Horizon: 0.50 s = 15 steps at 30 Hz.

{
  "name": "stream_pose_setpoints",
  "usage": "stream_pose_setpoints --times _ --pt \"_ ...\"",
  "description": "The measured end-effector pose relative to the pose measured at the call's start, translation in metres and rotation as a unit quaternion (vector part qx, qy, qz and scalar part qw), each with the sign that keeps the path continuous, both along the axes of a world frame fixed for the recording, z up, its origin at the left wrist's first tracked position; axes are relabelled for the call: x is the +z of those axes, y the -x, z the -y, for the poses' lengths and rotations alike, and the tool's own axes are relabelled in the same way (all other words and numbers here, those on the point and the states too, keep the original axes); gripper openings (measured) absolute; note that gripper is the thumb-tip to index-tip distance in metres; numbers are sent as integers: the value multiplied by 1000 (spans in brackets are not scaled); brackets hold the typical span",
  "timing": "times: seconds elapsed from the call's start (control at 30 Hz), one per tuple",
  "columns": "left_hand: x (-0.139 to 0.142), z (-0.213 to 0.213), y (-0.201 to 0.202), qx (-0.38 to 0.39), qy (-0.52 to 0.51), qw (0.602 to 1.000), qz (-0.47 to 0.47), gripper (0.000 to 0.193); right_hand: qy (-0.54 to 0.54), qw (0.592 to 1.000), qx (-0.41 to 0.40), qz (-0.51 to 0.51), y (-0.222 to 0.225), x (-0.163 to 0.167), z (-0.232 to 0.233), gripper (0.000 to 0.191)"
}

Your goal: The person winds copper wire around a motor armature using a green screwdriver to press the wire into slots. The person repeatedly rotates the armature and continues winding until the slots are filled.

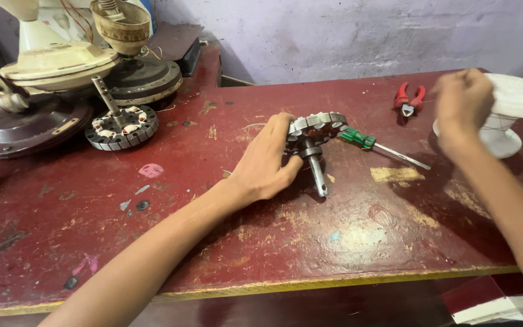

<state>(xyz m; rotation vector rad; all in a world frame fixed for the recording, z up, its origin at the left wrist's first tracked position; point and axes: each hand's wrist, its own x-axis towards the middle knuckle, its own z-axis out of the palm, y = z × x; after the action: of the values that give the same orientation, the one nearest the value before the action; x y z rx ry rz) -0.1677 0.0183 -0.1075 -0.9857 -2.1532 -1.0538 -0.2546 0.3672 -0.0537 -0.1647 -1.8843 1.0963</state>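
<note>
My left hand (267,163) grips a round metal fan stator (316,128) with a steel shaft (317,172), tilted on its edge on the worn red table (225,230). My right hand (462,106) is raised at the right, blurred, fingers curled near a white spool-shaped plastic part (509,115); I cannot tell whether it holds anything. A green-handled screwdriver (377,145) lies just right of the stator. Red pliers (409,100) lie further back.
A second wound stator with an upright shaft (120,128) stands at the back left, beside dark round fan covers (25,130) and cream fan housings (55,60). The table's front edge is yellowish. A purple wall rises behind.
</note>
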Motion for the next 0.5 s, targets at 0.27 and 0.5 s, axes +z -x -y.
stream_pose_setpoints --times 0.27,0.5 --pt "0 -1 4 4 4 1000 -31 39 -414 856 35 -308 -45 -26 75 27" --pt "1 0 3 -2 7 1000 -26 37 -550 736 196 -342 -75 -44 107 22"
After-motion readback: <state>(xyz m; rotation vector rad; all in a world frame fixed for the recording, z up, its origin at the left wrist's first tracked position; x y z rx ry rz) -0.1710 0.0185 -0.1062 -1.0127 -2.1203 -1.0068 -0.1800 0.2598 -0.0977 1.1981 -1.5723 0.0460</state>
